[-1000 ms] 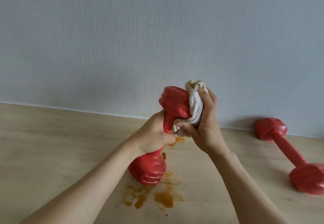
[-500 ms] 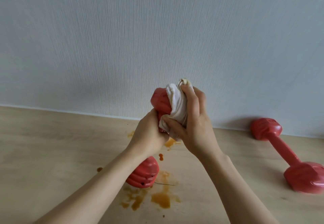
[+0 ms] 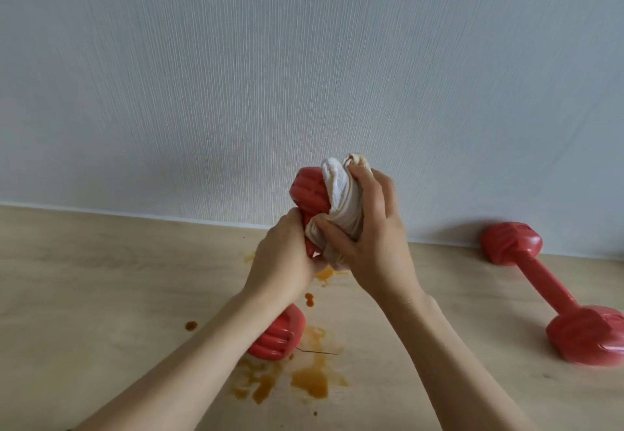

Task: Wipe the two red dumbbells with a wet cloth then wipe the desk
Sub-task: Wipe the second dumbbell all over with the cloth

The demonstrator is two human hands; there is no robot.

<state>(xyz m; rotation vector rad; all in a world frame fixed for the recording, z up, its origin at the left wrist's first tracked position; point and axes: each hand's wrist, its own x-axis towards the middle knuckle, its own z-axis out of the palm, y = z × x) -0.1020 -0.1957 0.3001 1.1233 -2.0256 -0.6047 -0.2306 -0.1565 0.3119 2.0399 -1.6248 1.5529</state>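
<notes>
The held dumbbell's (image 3: 307,190) handle is hidden inside the left hand (image 3: 283,258) and cloth (image 3: 341,207).

Held dumbbell (image 3: 305,194): centre of the frame, upright over the desk (image 3: 101,278) — lower end at lower centre.
Left hand (image 3: 282,258): around its handle, mid-frame.
Right hand (image 3: 368,238): just right, pressing the cloth (image 3: 339,201) on the upper end.
Spill (image 3: 309,376): on the desk, below the hands.
Second dumbbell (image 3: 547,282): lying at right — far end by the wall (image 3: 304,59).
</notes>
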